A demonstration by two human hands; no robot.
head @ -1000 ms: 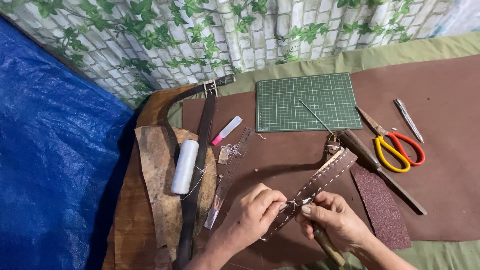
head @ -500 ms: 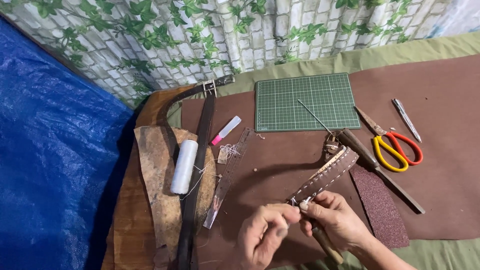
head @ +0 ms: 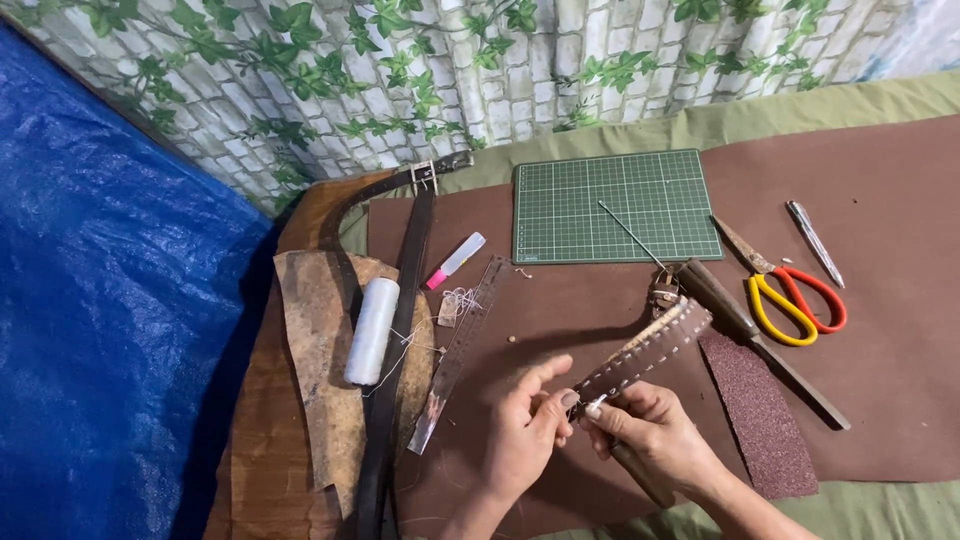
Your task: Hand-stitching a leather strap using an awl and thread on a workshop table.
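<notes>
Pinching strap (head: pixel 645 352) end — both hands (head: pixel 527 435) meeting

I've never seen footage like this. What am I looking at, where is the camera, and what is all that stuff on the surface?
No machine here: a person works with two bare hands, filmed by a camera worn on the head, looking down. The left hand and right hand pinch the near end of a stitched leather strap; the right hand also grips a wooden-handled tool. On the brown mat lie a green cutting mat, scissors with red and yellow handles, a white thread spool, a clear ruler, a dark belt and sandpaper.
</notes>
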